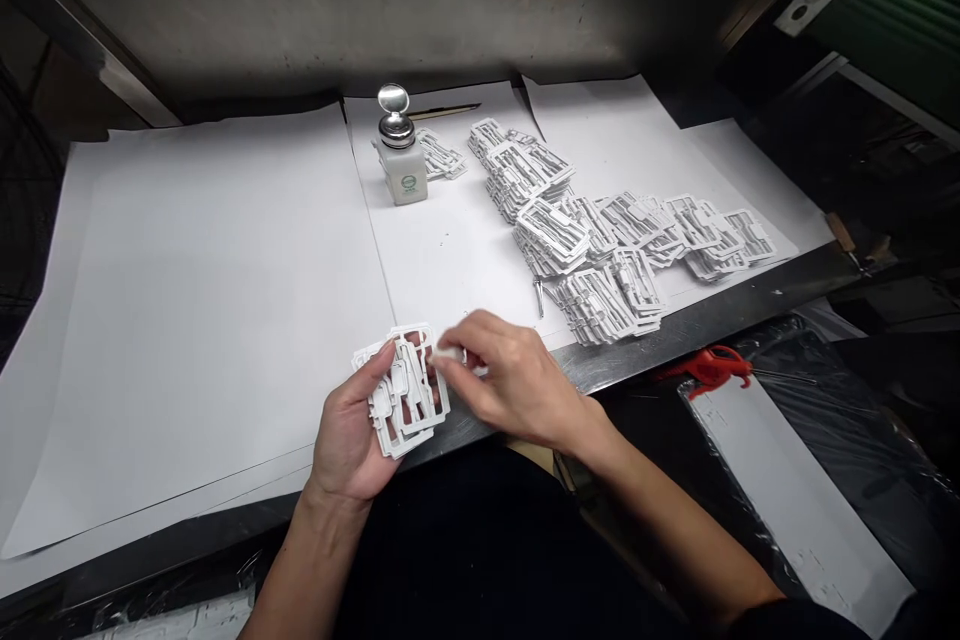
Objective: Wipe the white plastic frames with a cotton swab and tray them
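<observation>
My left hand (351, 435) is closed round a few thin white frames (439, 390) with cut-out slots and bars, fanned slightly over one another. Its thumb presses on their face near the table's front edge. Just to the right, my right hand (517, 375) pinches a small white piece (450, 353) between thumb and fingers, close to the frames' right side. What exactly that piece is cannot be made out. Many similar frames (551, 230) lie in overlapping stacks on the right half of the table.
White paper sheets (210, 300) cover the table. A squat bottle (405, 170) with its metal lid raised stands at the back, beside more frames (442, 155). A thin dark tool (442, 111) lies behind it. A red-handled tool (716, 368) rests below the table's right edge.
</observation>
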Available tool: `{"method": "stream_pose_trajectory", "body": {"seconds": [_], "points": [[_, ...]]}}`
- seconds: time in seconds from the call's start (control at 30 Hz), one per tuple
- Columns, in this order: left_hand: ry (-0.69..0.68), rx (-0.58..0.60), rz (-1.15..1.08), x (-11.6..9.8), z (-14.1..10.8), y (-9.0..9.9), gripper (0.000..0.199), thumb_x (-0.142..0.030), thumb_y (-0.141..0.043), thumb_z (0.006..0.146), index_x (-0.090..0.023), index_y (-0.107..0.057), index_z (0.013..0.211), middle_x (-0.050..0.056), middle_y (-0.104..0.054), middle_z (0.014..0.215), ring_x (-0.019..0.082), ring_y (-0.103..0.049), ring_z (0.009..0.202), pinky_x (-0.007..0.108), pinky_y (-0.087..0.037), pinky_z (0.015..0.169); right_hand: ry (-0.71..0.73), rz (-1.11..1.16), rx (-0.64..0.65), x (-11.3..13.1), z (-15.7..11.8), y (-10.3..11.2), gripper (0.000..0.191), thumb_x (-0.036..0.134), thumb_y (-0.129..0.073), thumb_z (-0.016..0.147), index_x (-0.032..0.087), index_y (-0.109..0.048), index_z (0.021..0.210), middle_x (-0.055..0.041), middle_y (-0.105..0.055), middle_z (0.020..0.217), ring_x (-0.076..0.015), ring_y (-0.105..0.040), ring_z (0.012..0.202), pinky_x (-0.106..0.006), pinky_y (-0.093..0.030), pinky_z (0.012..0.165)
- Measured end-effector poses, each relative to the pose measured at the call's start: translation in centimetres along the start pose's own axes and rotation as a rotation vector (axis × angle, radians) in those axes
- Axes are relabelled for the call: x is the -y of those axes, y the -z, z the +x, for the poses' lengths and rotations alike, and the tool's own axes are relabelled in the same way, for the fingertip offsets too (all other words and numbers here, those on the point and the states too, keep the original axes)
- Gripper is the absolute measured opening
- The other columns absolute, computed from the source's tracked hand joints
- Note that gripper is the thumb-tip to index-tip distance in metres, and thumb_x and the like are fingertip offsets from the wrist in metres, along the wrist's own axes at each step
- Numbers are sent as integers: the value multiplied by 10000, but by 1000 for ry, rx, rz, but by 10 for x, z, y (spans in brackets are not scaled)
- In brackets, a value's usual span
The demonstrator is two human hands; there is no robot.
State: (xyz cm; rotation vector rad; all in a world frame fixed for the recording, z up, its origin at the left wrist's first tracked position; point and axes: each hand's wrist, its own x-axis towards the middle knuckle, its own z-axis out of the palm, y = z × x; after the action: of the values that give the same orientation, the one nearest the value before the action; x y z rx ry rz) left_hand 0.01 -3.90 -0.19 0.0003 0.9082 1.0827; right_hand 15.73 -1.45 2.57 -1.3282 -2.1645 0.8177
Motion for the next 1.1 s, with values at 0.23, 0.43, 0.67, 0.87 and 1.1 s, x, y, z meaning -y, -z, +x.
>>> {"method": "stream_pose_trajectory", "body": {"seconds": [0.23,0.43,0.67,0.87,1.1], "points": [[13,28,-30,-3,3,-4,218,-225,-514,828,-91,-657,924,123,-691,880,221,-657,828,319,-532,769,78,119,64,21,-27,-14,159,226,-489,874,158,-595,970,-62,-590,909,-158,-559,798,-258,-459,719],[-35,-36,-18,-4,3,-3,237,-234,-525,824,-81,-648,957,132,-693,885,246,-655,838,373,-535,770,-25,61,26,9,-37,-17,124,193,-481,864,177,-584,931,-58,-588,870,-159,-549,740,-273,-453,683],[-28,-44,2,-7,1,-2,254,-247,-521,827,-89,-638,987,149,-689,916,254,-654,841,390,-540,743,-241,280,-31,-1,-40,-11,58,202,-562,808,185,-614,827,2,-549,697,-109,-487,588,-233,-411,568],[-27,-39,8,-6,0,0,255,-256,-525,820,-97,-641,983,147,-691,917,247,-660,804,386,-548,708,-524,705,222,-8,-36,-21,115,254,-591,777,153,-620,823,35,-458,604,-73,-370,522,-193,-298,477],[-54,-56,169,-1,0,-2,263,-279,-592,787,-121,-630,994,123,-685,929,250,-649,829,384,-540,727,-430,602,279,-7,-34,-8,235,355,-521,840,157,-579,726,51,-393,553,-61,-311,489,-197,-226,448]]}}
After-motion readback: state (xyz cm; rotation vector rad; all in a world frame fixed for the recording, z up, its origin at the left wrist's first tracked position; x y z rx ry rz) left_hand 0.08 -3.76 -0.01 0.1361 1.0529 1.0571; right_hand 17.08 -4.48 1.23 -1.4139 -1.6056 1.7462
